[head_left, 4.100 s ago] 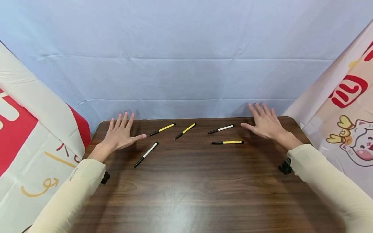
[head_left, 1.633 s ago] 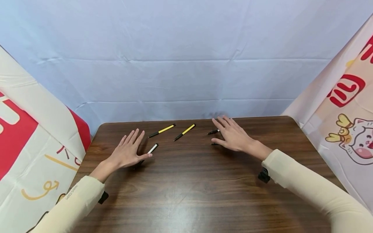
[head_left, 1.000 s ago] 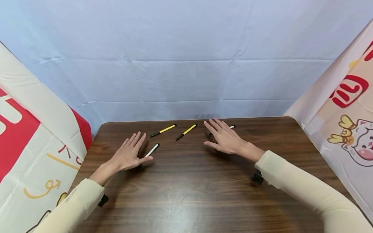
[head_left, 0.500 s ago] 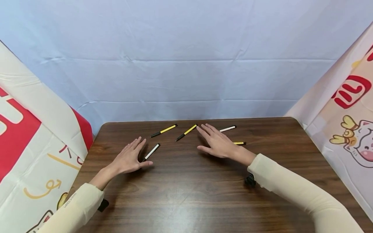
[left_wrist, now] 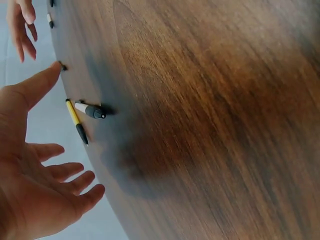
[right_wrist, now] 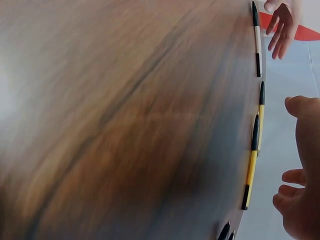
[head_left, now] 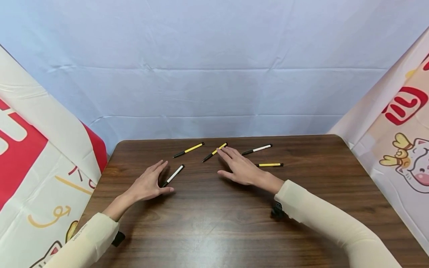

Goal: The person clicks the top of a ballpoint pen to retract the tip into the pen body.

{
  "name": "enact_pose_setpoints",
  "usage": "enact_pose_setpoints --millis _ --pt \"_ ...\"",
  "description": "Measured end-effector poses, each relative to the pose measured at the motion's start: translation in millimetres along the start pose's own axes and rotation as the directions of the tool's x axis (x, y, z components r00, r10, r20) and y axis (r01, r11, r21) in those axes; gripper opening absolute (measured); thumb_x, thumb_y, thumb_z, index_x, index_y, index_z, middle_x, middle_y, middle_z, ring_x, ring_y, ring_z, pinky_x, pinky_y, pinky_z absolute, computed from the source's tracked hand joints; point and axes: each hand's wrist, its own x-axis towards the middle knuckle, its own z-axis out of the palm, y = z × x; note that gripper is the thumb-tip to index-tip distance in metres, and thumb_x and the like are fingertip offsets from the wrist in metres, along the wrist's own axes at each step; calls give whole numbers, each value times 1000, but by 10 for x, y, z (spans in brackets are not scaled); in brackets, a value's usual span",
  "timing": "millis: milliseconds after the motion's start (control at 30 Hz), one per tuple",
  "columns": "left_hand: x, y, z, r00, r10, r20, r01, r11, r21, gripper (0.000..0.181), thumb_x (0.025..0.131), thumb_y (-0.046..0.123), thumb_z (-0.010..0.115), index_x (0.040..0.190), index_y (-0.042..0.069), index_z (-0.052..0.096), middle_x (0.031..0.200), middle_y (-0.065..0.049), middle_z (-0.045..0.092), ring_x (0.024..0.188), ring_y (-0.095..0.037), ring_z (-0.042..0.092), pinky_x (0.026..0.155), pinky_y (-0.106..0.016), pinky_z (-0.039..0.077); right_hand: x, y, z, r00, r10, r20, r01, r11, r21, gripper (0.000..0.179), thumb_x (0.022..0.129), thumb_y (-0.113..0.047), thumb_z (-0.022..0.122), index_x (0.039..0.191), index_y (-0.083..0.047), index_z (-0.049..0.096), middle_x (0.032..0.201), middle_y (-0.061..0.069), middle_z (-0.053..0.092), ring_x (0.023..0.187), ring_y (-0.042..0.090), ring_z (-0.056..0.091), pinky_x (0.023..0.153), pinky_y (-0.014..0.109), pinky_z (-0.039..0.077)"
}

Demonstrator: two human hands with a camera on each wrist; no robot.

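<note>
In the head view my left hand (head_left: 147, 184) hovers with spread fingers and thumb just left of a white pen (head_left: 175, 174), holding nothing. My right hand (head_left: 242, 169) is also above the table, fingers extended, its fingertips by the upper part of the middle yellow pen (head_left: 214, 152). Contact there cannot be made out. Farther left lies another yellow pen (head_left: 192, 148). To the right of the right hand are a second white pen (head_left: 262, 148) and a third yellow pen (head_left: 270, 165), whose tip the hand hides. The left wrist view shows the left palm (left_wrist: 35, 195) off the tabletop.
The brown wooden table (head_left: 201, 230) has rounded far corners. A pale cloth backdrop (head_left: 214, 74) hangs right behind its far edge. Printed cloths (head_left: 20, 160) with red shapes and drawings flank both sides. A black wrist device (head_left: 277, 210) sits under the right cuff.
My right hand has swept left from the table's far right, passing over the right-hand pens to the middle yellow pen. The left hand has come nearer to me. The pens lie as before.
</note>
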Motion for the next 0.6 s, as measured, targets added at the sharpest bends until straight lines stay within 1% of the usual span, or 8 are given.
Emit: enact_pose_setpoints --millis 133,300,433,600 --pt "-1 1 -11 1000 16 -23 -16 999 -32 105 82 41 92 159 -7 39 159 -33 44 143 -55 43 114 -68 40 52 -76 48 1000 -8 1 8 999 43 80 107 -47 61 168 -8 26 167 22 35 155 39 34 123 56 37" --pt "-4 5 -19 997 41 -59 -46 996 -81 102 79 33 94 156 -9 42 152 -33 51 139 -56 47 113 -68 41 107 -169 124 1000 -15 -7 15 996 85 80 107 -46 61 168 -6 27 167 23 36 154 40 35 121 56 39" --pt "-12 14 -19 996 52 -74 -60 993 -102 100 78 30 95 154 -9 44 150 -33 54 137 -56 49 112 -69 42 152 -232 184 1000 -13 -5 13 995 104 80 108 -46 61 167 -5 27 167 23 35 154 40 35 122 56 38" --pt "-18 27 -11 996 54 -76 -63 991 -120 99 78 27 96 153 -11 44 149 -33 55 137 -55 51 111 -69 43 216 -313 243 1000 5 9 -7 987 158 80 108 -47 60 168 -6 26 167 22 36 155 35 35 123 53 38"
